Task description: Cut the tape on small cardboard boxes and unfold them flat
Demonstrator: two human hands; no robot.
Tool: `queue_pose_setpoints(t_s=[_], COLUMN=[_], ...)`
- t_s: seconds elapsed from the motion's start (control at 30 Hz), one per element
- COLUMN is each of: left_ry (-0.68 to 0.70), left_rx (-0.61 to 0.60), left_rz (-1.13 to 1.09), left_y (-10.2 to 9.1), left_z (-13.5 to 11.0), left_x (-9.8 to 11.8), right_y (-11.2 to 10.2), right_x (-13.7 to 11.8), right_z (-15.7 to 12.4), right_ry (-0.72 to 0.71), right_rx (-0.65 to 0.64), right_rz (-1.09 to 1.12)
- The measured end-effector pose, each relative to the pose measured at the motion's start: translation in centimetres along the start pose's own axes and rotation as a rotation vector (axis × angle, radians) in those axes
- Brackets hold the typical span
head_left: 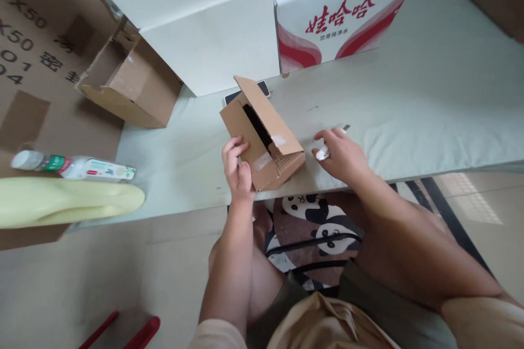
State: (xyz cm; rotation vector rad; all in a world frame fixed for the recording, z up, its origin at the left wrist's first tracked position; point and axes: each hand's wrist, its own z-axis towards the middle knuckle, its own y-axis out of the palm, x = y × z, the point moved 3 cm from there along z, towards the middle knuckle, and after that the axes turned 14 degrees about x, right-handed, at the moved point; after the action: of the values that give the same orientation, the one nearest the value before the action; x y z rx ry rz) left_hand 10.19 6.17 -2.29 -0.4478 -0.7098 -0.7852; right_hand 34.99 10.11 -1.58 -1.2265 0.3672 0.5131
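Observation:
A small brown cardboard box (268, 144) sits tilted near the front edge of the covered table. Its flaps stand partly up, with a dark gap between them and clear tape on the flaps. My left hand (237, 169) grips the box's left side, fingers bent over the flap and thumb at the near corner. Just right of the box, apart from it, my right hand (344, 155) is closed around a slim white object (323, 153) with a dark end poking out beyond the fingers. Most of that object is hidden, so its kind is unclear.
Behind the box lies a dark flat device with a pale rim (263, 88). White cartons (335, 22) line the back. Leftward are an open cardboard box (139, 84), a plastic bottle (98, 168) and a pale yellow object (73, 202). The pale green table cover (429, 98) extends right.

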Motion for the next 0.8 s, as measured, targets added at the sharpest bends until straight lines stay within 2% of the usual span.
queue_pose_setpoints(t_s=[0.07, 0.13, 0.2, 0.37, 0.57, 0.7, 0.8], left_ry=[0.005, -0.003, -0.014, -0.029, -0.051, -0.143, -0.301], left_rx=[0.006, 0.010, 0.010, -0.001, 0.138, 0.164, 0.148], left_rz=[0.005, 0.021, 0.027, 0.026, -0.023, -0.039, -0.059], left_y=[0.1, 0.2, 0.2, -0.8, -2.7, -3.2, -2.9], left_z=[0.0, 0.0, -0.1, -0.2, -0.2, -0.1, -0.1], left_x=[0.0, 0.0, -0.1, -1.1, -2.5, -2.6, -3.1], right_y=[1.4, 1.9, 1.9, 1.6, 2.3, 2.5, 2.4], right_x=[1.3, 1.7, 1.6, 1.2, 0.3, -0.8, -1.2], right_z=[0.0, -0.2, -0.3, -0.3, -0.9, -1.0, -0.9], right_ry=[0.104, 0.139, 0.129, 0.049, -0.103, -0.216, -0.175], right_rx=[-0.205, -0.288, -0.287, -0.170, -0.160, -0.186, -0.209], right_rz=[-0.152, -0.211, -0.234, -0.197, -0.040, 0.128, 0.225])
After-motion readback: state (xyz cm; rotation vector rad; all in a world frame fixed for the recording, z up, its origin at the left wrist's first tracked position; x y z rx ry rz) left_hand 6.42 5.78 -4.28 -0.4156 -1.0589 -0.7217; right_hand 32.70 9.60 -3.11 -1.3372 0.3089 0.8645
